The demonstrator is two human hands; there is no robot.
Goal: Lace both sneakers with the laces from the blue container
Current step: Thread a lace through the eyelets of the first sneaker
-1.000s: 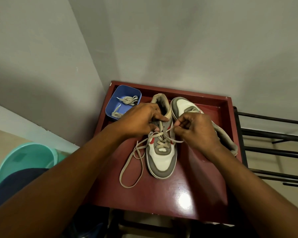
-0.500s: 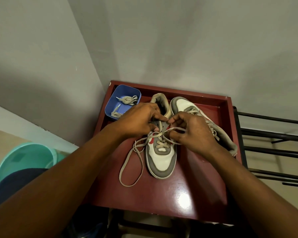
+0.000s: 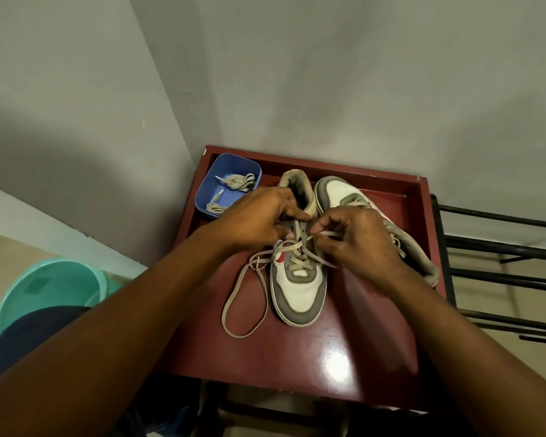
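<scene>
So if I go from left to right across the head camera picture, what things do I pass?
You pass the green bucket → blue container → sneaker being laced → second sneaker → black rack.

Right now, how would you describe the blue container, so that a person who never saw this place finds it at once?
Find the dark red table in the corner of the grey walls. At its far left corner, left of the two sneakers, stands the blue container. It alone on the table is blue: a small open tub with beige laces inside.
</scene>
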